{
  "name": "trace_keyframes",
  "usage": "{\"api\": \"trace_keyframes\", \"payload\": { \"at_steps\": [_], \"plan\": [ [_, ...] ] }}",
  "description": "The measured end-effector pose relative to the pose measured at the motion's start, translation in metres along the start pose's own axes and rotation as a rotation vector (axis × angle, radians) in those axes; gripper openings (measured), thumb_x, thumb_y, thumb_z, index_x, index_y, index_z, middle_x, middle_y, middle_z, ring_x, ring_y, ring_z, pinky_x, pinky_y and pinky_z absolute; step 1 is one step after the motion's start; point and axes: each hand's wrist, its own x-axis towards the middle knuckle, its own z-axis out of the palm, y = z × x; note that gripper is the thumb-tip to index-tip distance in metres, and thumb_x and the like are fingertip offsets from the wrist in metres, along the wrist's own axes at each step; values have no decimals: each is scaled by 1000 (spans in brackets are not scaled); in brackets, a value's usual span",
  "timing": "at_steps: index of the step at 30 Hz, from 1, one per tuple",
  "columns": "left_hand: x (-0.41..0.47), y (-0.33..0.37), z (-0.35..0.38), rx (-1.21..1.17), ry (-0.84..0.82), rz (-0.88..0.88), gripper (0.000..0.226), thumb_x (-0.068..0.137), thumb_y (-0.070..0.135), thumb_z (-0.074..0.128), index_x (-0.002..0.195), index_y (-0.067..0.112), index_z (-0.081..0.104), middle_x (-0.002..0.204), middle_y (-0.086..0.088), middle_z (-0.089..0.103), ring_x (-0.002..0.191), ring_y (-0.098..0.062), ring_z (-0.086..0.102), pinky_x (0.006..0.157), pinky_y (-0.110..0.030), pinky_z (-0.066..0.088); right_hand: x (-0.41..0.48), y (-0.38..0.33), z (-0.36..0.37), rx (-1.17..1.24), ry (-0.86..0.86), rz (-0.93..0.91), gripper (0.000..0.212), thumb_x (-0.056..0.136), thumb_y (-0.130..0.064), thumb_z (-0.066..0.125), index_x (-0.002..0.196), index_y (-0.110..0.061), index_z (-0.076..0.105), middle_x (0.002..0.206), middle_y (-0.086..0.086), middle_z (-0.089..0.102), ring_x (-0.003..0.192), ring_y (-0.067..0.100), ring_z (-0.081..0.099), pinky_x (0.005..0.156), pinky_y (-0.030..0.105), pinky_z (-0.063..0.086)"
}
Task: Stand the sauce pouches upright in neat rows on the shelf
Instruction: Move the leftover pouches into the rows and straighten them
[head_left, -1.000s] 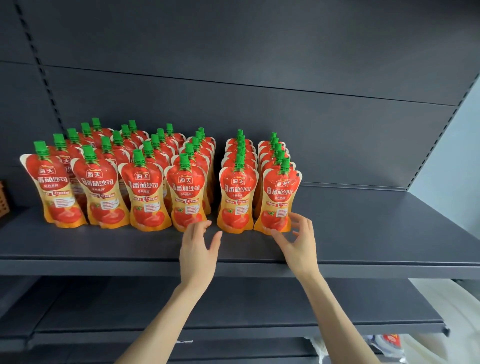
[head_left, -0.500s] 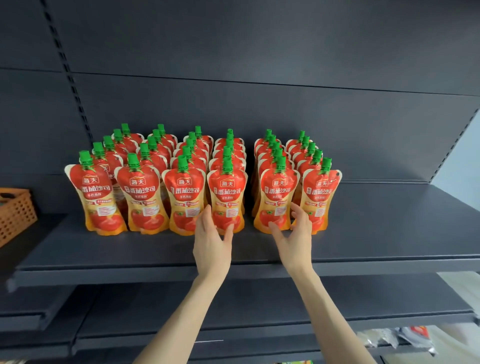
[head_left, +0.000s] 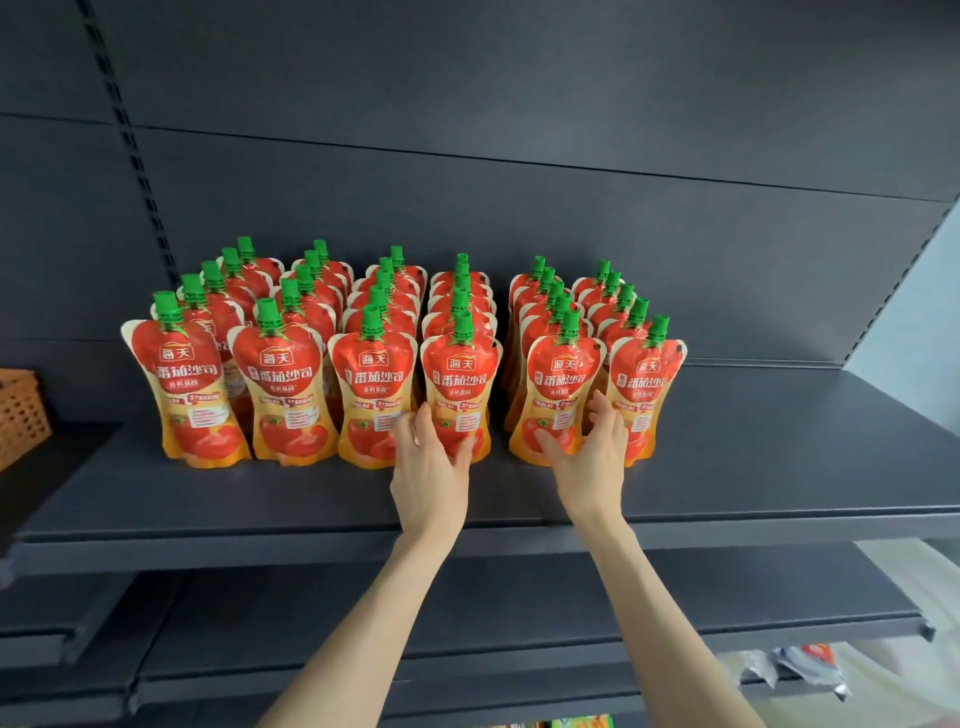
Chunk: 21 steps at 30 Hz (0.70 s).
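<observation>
Both hands clasp the lower bodies of 2 neighbouring front pouches. Left hand (head_left: 430, 467) holds the front pouch of column 4 (head_left: 460, 374) near its base, fingers along the pouch's left edge and thumb laid over its lower front; the span is only as wide as the pouch. Right hand (head_left: 592, 460) holds the front pouch of column 5 (head_left: 563, 384) likewise, thumb across the lower front and fingers tucked down the right edge, in the narrow space beside column 6. Low grips of this kind probably serve to steer the flat base over the shelf (head_left: 753, 467) without tipping the spout end. A wider gap separates columns 4 and 5 than any other pair, so the likely step is closing or squaring that gap; this is inferred, not seen. Sauce pouches (head_left: 280, 384) stand in 6 columns running from the front part of the shelf towards the dark back panel (head_left: 519, 208), each about 5 deep, all upright, labels facing forward. Every pouch is waisted, red above with a white-lettered brand panel, orange below with a tomato picture, and closed by a green screw cap (head_left: 372, 319). Front faces are nearly level, though the leftmost columns appear to lean slightly outwards, perhaps partly a wide-angle effect. A woven basket (head_left: 21, 415) sits at the far left edge of view.
</observation>
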Motion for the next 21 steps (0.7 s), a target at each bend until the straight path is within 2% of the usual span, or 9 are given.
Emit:
{"api": "trace_keyframes", "payload": {
  "at_steps": [7, 11, 16, 21],
  "plan": [
    [0, 3, 4, 11, 12, -22, 65, 87, 43, 57, 138, 9, 34, 138, -11, 43, 116, -29, 54, 83, -42, 52, 5, 2, 3, 3, -38, 1, 74, 79, -31, 74, 138, -13, 33, 134, 5, 43, 127, 22, 38, 95, 37, 40],
    [3, 2, 5, 2, 20, -40, 64, 86, 44, 58, 135, 8, 38, 136, -12, 45, 119, -29, 52, 86, -41, 51, 8, 6, 5, 8, -38, 11, 69, 79, -29, 73, 135, -14, 35, 132, 5, 45, 123, 22, 44, 92, 38, 45],
    [6, 2, 7, -43, 41, -37, 59, 82, 43, 64, 126, 7, 46, 125, -11, 51, 112, -28, 54, 80, -40, 52, 9, 8, 6, 23, -36, 15, 66, 80, -26, 73, 133, -14, 37, 130, 4, 47, 119, 21, 48, 90, 37, 48],
    [7, 1, 9, -63, 50, -37, 56, 81, 43, 65, 121, 7, 48, 119, -11, 53, 108, -27, 56, 77, -39, 53, 10, 8, 8, 49, -39, 16, 65, 80, -23, 73, 133, -13, 37, 131, 5, 48, 119, 22, 50, 95, 37, 48]
  ]
}}
